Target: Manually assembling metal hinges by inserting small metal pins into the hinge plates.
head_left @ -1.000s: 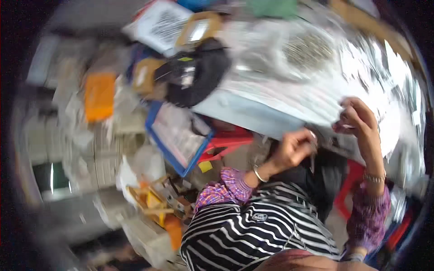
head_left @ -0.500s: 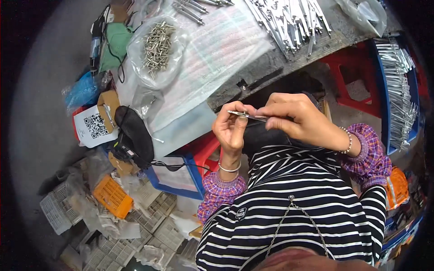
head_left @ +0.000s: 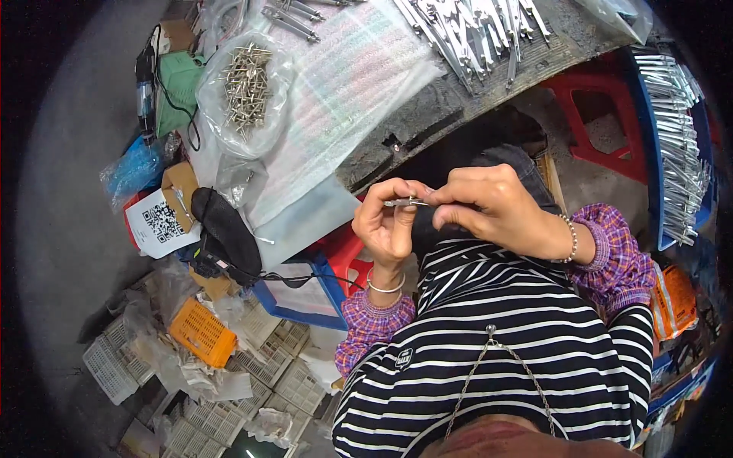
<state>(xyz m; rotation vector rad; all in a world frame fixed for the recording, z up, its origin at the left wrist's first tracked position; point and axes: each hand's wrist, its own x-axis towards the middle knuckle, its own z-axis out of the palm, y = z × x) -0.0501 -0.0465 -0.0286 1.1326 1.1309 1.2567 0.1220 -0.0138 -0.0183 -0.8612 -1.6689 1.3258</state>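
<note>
Above my lap, my left hand (head_left: 387, 227) pinches a thin silvery metal piece (head_left: 398, 203) between thumb and fingertips. My right hand (head_left: 500, 211) meets it from the other side, its thumb and forefinger closed at the right end of the piece. Those fingertips hide that end, so I cannot tell whether the right hand holds a separate part. The fingertips of both hands nearly touch. Beyond the hands, on the workbench (head_left: 365, 162), a clear plastic bag (head_left: 269, 133) lies open with many small metal pins (head_left: 248, 88) in it.
Long metal strips (head_left: 477, 38) are heaped on the bench's far side, beside thicker metal rods (head_left: 292, 23). A blue tray of metal parts (head_left: 676, 145) stands at the right by a red stool (head_left: 588, 126). Plastic crates (head_left: 206, 427) and an orange basket (head_left: 202, 333) lie lower left.
The metal piece has turned more level, and my right fingers have drawn in closer around its right end. The bench appears shifted slightly left and up in the view.
</note>
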